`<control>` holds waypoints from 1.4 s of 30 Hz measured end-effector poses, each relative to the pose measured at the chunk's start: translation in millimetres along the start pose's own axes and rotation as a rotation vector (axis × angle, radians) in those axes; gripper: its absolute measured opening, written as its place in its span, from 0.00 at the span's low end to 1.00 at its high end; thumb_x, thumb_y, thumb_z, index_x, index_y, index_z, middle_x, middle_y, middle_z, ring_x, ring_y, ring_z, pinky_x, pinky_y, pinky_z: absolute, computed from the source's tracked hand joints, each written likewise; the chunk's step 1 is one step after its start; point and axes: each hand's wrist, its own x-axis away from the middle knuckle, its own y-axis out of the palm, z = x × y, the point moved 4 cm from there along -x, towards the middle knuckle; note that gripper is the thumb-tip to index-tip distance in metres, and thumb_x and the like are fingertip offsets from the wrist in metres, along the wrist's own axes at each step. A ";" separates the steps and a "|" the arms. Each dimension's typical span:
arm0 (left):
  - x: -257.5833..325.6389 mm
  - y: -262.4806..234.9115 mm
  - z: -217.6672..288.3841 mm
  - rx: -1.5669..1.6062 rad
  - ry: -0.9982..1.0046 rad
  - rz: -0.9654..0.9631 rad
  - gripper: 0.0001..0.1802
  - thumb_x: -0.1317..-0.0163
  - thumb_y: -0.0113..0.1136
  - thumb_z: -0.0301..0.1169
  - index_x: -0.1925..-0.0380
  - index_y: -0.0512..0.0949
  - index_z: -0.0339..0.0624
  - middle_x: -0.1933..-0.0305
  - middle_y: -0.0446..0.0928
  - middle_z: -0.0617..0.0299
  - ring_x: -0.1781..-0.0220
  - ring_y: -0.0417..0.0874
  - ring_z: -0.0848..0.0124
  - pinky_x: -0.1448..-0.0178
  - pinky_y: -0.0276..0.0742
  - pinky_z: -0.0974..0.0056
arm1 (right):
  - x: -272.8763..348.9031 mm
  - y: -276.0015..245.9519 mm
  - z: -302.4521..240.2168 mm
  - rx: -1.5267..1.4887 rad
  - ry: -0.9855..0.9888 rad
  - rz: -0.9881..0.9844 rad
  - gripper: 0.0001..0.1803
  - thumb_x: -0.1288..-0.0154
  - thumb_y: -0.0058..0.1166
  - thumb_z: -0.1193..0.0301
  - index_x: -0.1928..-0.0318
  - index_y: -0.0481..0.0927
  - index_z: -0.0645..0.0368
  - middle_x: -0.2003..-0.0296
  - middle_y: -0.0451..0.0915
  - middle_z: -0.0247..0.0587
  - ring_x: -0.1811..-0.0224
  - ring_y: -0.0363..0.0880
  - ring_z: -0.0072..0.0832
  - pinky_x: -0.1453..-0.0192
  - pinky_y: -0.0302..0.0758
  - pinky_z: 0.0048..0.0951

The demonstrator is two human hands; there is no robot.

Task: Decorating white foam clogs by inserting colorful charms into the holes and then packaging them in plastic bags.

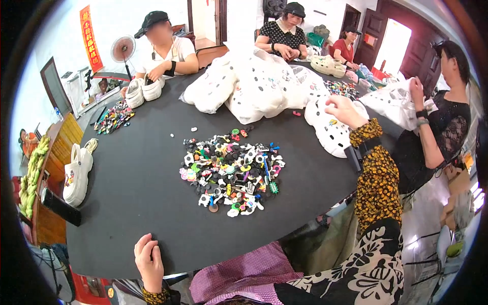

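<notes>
At upper right of the frame, the person's right hand (344, 110) pinches closed fingers onto a white perforated foam clog (330, 133), seemingly fitting a charm. The left hand (148, 260), loosely curled and empty, grips the round black table's edge (127, 203) at lower left. Picking another piece from the central heap of small colourful charms (231, 172) looks due.

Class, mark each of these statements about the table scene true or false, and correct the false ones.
1. The right hand reaches to a white clog. True.
2. The left hand holds a clog. False: it rests on the black table edge, holding nothing visible.
3. A pile of small colourful charms lies mid-table. True.
4. The table is white. False: it is black.
</notes>
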 end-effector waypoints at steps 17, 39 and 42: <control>-1.2 0.9 8.0 -0.066 -0.010 -0.009 0.06 0.41 0.55 0.20 0.65 0.80 0.32 0.50 0.79 0.49 0.47 0.79 0.54 0.41 0.74 0.57 | -68.4 128.3 -150.2 0.220 -0.116 0.255 0.36 0.52 0.67 0.55 0.42 0.73 0.53 0.40 0.67 0.58 0.38 0.66 0.54 0.43 0.73 0.55; -5.2 -2.5 11.4 -0.044 -0.045 -0.013 0.06 0.40 0.56 0.20 0.64 0.80 0.32 0.51 0.79 0.49 0.47 0.79 0.55 0.42 0.74 0.58 | -72.1 122.6 -141.6 0.251 -0.096 0.125 0.33 0.38 0.57 0.66 0.31 0.65 0.45 0.32 0.60 0.57 0.33 0.62 0.53 0.33 0.65 0.54; -5.4 -1.5 10.4 -0.037 -0.034 -0.004 0.06 0.40 0.56 0.20 0.64 0.80 0.32 0.51 0.79 0.49 0.48 0.79 0.56 0.43 0.74 0.59 | -72.2 120.8 -141.1 0.287 -0.094 0.129 0.33 0.38 0.57 0.66 0.31 0.65 0.45 0.32 0.60 0.56 0.34 0.63 0.52 0.33 0.65 0.52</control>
